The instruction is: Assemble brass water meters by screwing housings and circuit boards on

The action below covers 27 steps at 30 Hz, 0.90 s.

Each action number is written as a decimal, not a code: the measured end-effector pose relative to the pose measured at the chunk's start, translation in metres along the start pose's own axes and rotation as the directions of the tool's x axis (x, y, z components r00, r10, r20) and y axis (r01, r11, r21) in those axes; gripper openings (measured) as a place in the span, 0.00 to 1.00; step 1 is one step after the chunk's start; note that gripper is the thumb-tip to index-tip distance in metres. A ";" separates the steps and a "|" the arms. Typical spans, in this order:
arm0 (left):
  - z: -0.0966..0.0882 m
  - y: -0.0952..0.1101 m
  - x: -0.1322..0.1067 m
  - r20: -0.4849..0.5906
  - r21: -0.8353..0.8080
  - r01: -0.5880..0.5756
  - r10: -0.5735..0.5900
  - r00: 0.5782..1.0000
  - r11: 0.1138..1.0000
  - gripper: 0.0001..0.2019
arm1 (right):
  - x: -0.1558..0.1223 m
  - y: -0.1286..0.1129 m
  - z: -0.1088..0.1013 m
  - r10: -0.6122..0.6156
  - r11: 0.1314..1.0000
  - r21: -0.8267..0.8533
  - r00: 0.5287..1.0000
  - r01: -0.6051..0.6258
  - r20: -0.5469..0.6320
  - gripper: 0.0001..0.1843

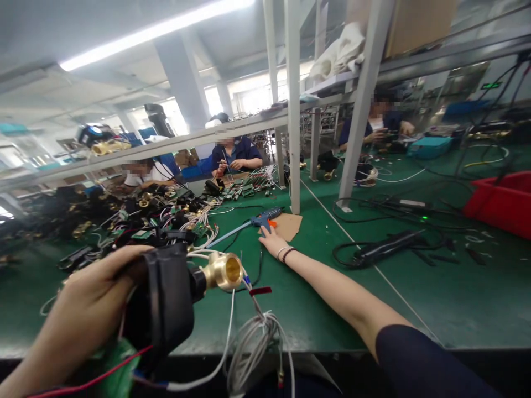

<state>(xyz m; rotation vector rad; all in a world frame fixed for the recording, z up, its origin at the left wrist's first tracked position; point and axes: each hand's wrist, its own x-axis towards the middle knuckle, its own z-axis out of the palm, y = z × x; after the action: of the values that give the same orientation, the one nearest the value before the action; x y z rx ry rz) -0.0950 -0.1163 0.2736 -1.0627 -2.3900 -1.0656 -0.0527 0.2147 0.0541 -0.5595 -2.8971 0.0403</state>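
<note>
My left hand [89,301] grips a black plastic housing [172,298] with a brass pipe fitting [224,271] sticking out to the right. A green circuit board [118,367] and red wire hang from the housing's underside. A tied coil of grey cable [257,348] dangles beside it, with a dark red tag [260,291] above. My right hand [274,243] is stretched forward, its fingers closed about the handle of a blue hot glue gun [265,217] with an orange trigger. A long glue stick [228,235] extends from its back. The gun lies partly over a cardboard piece [288,226].
Wired boards and brass-fitted housings [157,210] are heaped at the left. A black power strip [388,249] with cables lies right of my arm; a red bin [504,202] stands at the far right. Metal posts [293,138] rise from the green bench [323,309]. Several people work opposite.
</note>
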 end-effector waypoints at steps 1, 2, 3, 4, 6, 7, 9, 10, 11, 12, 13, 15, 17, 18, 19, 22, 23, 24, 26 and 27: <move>0.008 0.001 0.001 0.037 -0.008 -0.017 0.018 0.999 1.000 0.21 | 0.007 0.000 0.000 -0.001 1.000 -0.005 1.000 0.001 -0.011 0.17; 0.018 0.000 0.003 0.071 -0.018 -0.035 0.036 0.997 0.999 0.20 | 0.013 0.000 -0.001 -0.004 1.000 -0.008 1.000 0.004 -0.028 0.17; 0.029 -0.001 0.004 0.101 -0.032 -0.046 0.049 0.994 0.998 0.20 | 0.017 -0.001 -0.003 -0.009 1.000 -0.012 0.999 0.009 -0.049 0.16; 0.040 -0.005 0.005 0.126 -0.051 -0.045 0.051 0.991 0.998 0.20 | 0.019 -0.001 -0.005 -0.015 1.000 -0.014 0.997 0.014 -0.072 0.16; 0.063 -0.015 0.006 0.177 -0.106 -0.017 0.035 0.984 0.994 0.20 | 0.014 -0.001 -0.009 -0.034 0.999 -0.014 0.992 0.032 -0.118 0.14; 0.075 -0.021 0.005 0.203 -0.138 0.006 0.022 0.979 0.990 0.21 | 0.008 -0.002 -0.010 -0.046 0.999 -0.012 0.989 0.045 -0.138 0.15; 0.096 -0.031 0.002 0.235 -0.194 0.052 -0.005 0.972 0.980 0.20 | -0.011 -0.003 -0.010 -0.070 0.998 -0.002 0.984 0.071 -0.163 0.19; 0.104 -0.035 -0.001 0.249 -0.221 0.071 -0.014 0.968 0.973 0.20 | -0.024 -0.004 -0.008 -0.081 0.997 0.005 0.983 0.083 -0.164 0.20; 0.112 -0.037 -0.003 0.267 -0.247 0.086 -0.018 0.964 0.965 0.20 | -0.038 -0.006 -0.006 -0.089 0.996 0.015 0.984 0.093 -0.156 0.21; 0.118 -0.039 -0.005 0.291 -0.272 0.101 -0.018 0.957 0.957 0.19 | -0.052 -0.007 -0.004 -0.095 0.995 0.028 0.986 0.100 -0.139 0.21; 0.123 -0.040 -0.007 0.319 -0.294 0.114 -0.015 0.948 0.949 0.19 | -0.065 -0.008 -0.002 -0.096 0.994 0.044 0.989 0.101 -0.115 0.21; 0.130 -0.041 -0.010 0.355 -0.333 0.141 -0.015 0.935 0.932 0.18 | -0.085 -0.006 -0.003 -0.087 0.992 0.084 0.995 0.092 -0.058 0.20; 0.133 -0.042 -0.012 0.362 -0.353 0.168 -0.032 0.932 0.920 0.19 | -0.095 -0.001 -0.010 -0.043 0.991 0.124 0.999 0.045 -0.013 0.22; 0.134 -0.043 -0.013 0.357 -0.358 0.180 -0.044 0.933 0.916 0.19 | -0.095 0.003 -0.015 0.003 0.990 0.139 1.000 -0.003 -0.002 0.23; 0.135 -0.045 -0.015 0.349 -0.360 0.193 -0.060 0.935 0.913 0.19 | -0.092 0.007 -0.020 0.067 0.987 0.149 0.998 -0.067 0.005 0.23; 0.134 -0.051 -0.022 0.327 -0.362 0.231 -0.109 0.939 0.903 0.22 | -0.075 0.013 -0.030 0.298 0.942 0.152 0.954 -0.300 0.037 0.21; 0.133 -0.052 -0.024 0.320 -0.365 0.242 -0.122 0.939 0.899 0.23 | -0.068 0.013 -0.030 0.355 0.922 0.147 0.933 -0.359 0.054 0.24; 0.131 -0.054 -0.027 0.315 -0.370 0.250 -0.132 0.940 0.895 0.23 | -0.060 0.012 -0.029 0.397 0.904 0.141 0.915 -0.403 0.068 0.28; 0.126 -0.056 -0.032 0.304 -0.381 0.263 -0.149 0.941 0.886 0.24 | -0.043 0.008 -0.023 0.446 0.882 0.132 0.892 -0.452 0.078 0.33; 0.124 -0.056 -0.035 0.298 -0.394 0.269 -0.155 0.942 0.879 0.24 | -0.033 0.006 -0.019 0.459 0.875 0.132 0.885 -0.465 0.074 0.33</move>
<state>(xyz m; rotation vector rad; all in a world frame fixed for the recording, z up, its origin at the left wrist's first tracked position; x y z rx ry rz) -0.1111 -0.0671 0.1432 -1.1521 -2.5900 -1.6914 -0.0166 0.2074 0.0660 -1.2210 -2.6933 0.3320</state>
